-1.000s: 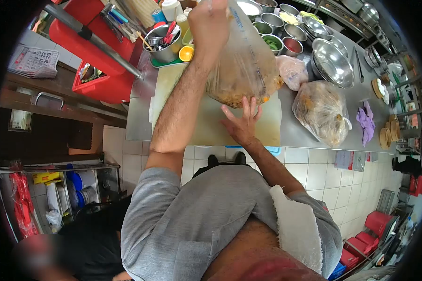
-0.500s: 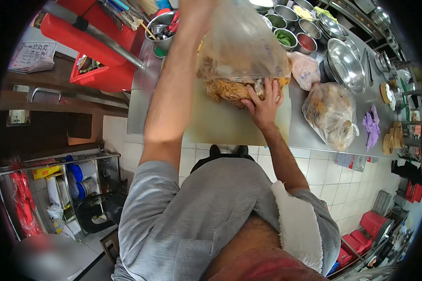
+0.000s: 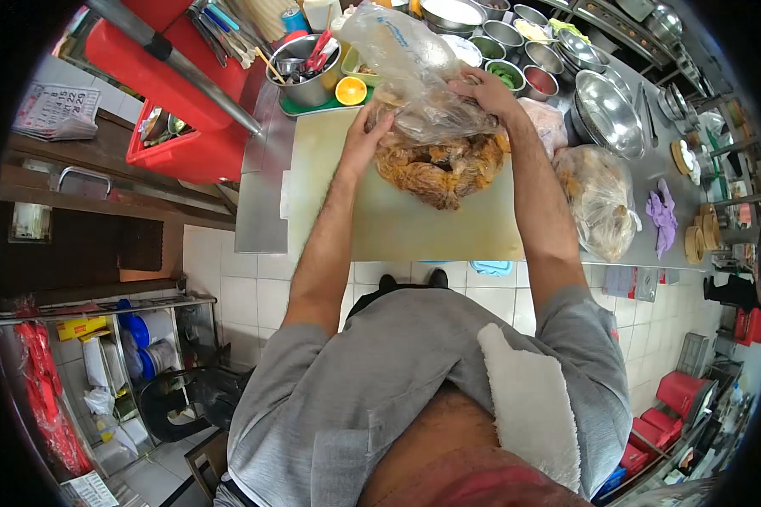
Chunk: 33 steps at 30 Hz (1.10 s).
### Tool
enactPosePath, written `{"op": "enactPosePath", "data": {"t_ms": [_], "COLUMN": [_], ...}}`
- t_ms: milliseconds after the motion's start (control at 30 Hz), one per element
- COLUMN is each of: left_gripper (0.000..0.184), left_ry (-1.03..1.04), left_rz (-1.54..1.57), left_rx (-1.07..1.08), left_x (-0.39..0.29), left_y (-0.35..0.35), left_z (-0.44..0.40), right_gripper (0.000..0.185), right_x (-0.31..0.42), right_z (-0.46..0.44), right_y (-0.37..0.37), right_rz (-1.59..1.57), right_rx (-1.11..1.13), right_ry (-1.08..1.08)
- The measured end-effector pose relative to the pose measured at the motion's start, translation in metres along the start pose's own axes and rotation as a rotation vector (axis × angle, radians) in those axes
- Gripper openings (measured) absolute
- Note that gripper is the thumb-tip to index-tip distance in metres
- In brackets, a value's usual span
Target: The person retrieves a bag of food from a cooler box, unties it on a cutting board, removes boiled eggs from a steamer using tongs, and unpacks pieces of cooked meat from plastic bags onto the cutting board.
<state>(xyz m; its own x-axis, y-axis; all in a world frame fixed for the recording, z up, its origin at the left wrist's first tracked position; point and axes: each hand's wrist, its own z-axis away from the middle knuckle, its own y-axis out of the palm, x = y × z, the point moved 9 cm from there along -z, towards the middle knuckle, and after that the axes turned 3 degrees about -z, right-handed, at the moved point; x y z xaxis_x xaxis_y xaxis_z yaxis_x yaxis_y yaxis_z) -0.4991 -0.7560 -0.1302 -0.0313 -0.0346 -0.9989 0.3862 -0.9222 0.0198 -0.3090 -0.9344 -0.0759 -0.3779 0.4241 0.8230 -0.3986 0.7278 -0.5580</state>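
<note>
A clear plastic bag (image 3: 435,114) lies crumpled over a mass of orange-brown, sauce-coated meat (image 3: 440,177), perhaps poultry, on the pale cutting board (image 3: 321,211). The meat's near side is bare, outside the bag's edge. My left hand (image 3: 365,139) grips the bag at its left side, with some fingers hidden behind the plastic. My right hand (image 3: 486,91) has its fingers closed on the bag at the upper right. The loose top of the bag flops away toward the back.
To the right are a second filled plastic bag (image 3: 599,198), a pale bagged item (image 3: 543,125), a steel bowl (image 3: 609,110) and a purple glove (image 3: 662,217). Back left stand a pot of utensils (image 3: 313,84) and a halved orange (image 3: 351,90). Several ingredient bowls line the back.
My left hand has come down from high above to the bag's left side. My right hand has moved from the meat's near side to the bag's upper right. More meat shows.
</note>
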Motion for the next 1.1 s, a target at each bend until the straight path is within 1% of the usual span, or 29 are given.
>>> {"op": "enactPosePath", "data": {"t_ms": [33, 67, 100, 167, 200, 267, 300, 333, 367, 400, 433, 467, 500, 533, 567, 600, 633, 667, 700, 733, 800, 833, 867, 900, 933, 1000, 1033, 1067, 1100], "left_gripper": [0.065, 0.065, 0.060, 0.047, 0.047, 0.042, 0.042, 0.045, 0.048, 0.048, 0.055, 0.061, 0.073, 0.073, 0.070, 0.068, 0.068, 0.062, 0.057, 0.057, 0.036, 0.036, 0.031, 0.025, 0.025, 0.025, 0.025, 0.023, 0.021], "left_ry": [0.035, 0.036, 0.109, 0.199, 0.204, 0.192, 0.200, 0.136, 0.073, 0.084, 0.207, 0.322, 0.303, 0.307, 0.345, 0.380, 0.379, 0.446, 0.509, 0.502, 0.148, 0.143, 0.383, 0.633, 0.649, 0.673, 0.672, 0.608, 0.535], "left_rz": [-0.018, -0.018, -0.088, -0.160, -0.155, -0.095, -0.090, -0.086, -0.084, -0.084, -0.276, -0.469, -0.475, -0.477, -0.487, -0.498, -0.500, -0.410, -0.318, -0.315, -0.446, -0.446, -0.601, -0.749, -0.749, -0.803, -0.805, -0.578, -0.351], "left_rx": [-0.058, -0.055, -0.107, -0.211, -0.215, -0.223, -0.224, -0.195, -0.165, -0.163, -0.245, -0.324, -0.291, -0.286, -0.299, -0.311, -0.307, -0.281, -0.252, -0.242, 0.060, 0.074, -0.002, -0.085, -0.075, -0.150, -0.148, -0.251, -0.348], "left_x": [0.007, 0.012, 0.007, 0.001, 0.002, 0.006, 0.001, 0.003, 0.005, 0.004, -0.006, -0.014, -0.011, -0.015, -0.021, -0.028, -0.040, -0.058, -0.077, -0.095, -0.089, -0.078, -0.085, -0.093, -0.089, -0.084, -0.086, -0.094, -0.097], "left_y": [-0.003, 0.000, -0.002, -0.004, -0.004, -0.005, -0.004, -0.002, 0.000, 0.003, 0.005, 0.007, 0.009, 0.009, 0.007, 0.005, 0.003, 0.002, 0.006, 0.013, 0.050, 0.057, 0.064, 0.073, 0.074, 0.064, 0.065, 0.050, 0.035], "left_z": [0.001, 0.005, 0.010, 0.020, 0.021, 0.019, 0.019, 0.018, 0.019, 0.018, 0.023, 0.029, 0.027, 0.024, 0.024, 0.025, 0.020, 0.014, 0.011, 0.010, -0.002, -0.009, -0.017, -0.017, -0.022, -0.025, -0.024, -0.023, -0.020], "right_gripper": [0.051, 0.039, 0.039, 0.026, 0.026, 0.024, 0.022, 0.022, 0.021, 0.021, 0.017, 0.017, 0.016, 0.015, 0.017, 0.017, 0.017, 0.018, 0.020, 0.020, 0.018, 0.018, 0.019, 0.026, 0.034, 0.049, 0.054, 0.059, 0.059], "right_x": [0.005, 0.008, 0.015, 0.045, 0.045, 0.046, 0.030, 0.030, 0.023, 0.026, 0.039, 0.043, 0.057, 0.075, 0.091, 0.100, 0.111, 0.120, 0.123, 0.122, 0.134, 0.123, 0.112, 0.109, 0.106, 0.064, 0.035, 0.003, -0.021], "right_z": [-0.002, 0.000, 0.005, 0.016, 0.015, 0.013, 0.004, 0.001, -0.003, -0.006, -0.009, -0.011, -0.012, -0.013, -0.010, -0.002, 0.006, 0.015, 0.025, 0.040, 0.081, 0.096, 0.110, 0.135, 0.168, 0.218, 0.238, 0.252, 0.263], "right_y": [0.007, 0.015, 0.016, 0.004, 0.005, -0.016, -0.021, -0.024, -0.029, -0.034, -0.037, -0.037, -0.039, -0.041, -0.038, -0.036, -0.028, -0.021, -0.012, -0.006, 0.021, 0.026, 0.031, 0.020, 0.010, 0.011, 0.013, 0.013, 0.015], "right_rz": [-0.044, -0.088, -0.085, 0.116, 0.120, 0.098, -0.316, -0.313, -0.550, -0.788, -0.824, -0.824, -0.721, -0.617, -0.631, -0.634, -0.643, -0.650, -0.522, -0.520, -0.105, 0.143, 0.397, 0.331, 0.263, 0.480, 0.535, 0.587, 0.585], "right_rx": [0.118, 0.239, 0.236, 0.018, 0.019, -0.248, -0.310, -0.312, -0.320, -0.326, -0.312, -0.317, -0.305, -0.293, -0.228, -0.231, -0.165, -0.099, -0.032, -0.038, 0.045, -0.019, -0.087, -0.226, -0.369, -0.423, -0.402, -0.380, -0.378], "right_ry": [0.013, 0.028, 0.025, -0.176, -0.182, -0.200, -0.052, -0.058, -0.035, -0.017, -0.083, -0.083, -0.136, -0.189, -0.250, -0.245, -0.281, -0.313, -0.342, -0.331, -0.436, -0.478, -0.520, -0.515, -0.512, -0.241, -0.123, -0.006, -0.001]}}
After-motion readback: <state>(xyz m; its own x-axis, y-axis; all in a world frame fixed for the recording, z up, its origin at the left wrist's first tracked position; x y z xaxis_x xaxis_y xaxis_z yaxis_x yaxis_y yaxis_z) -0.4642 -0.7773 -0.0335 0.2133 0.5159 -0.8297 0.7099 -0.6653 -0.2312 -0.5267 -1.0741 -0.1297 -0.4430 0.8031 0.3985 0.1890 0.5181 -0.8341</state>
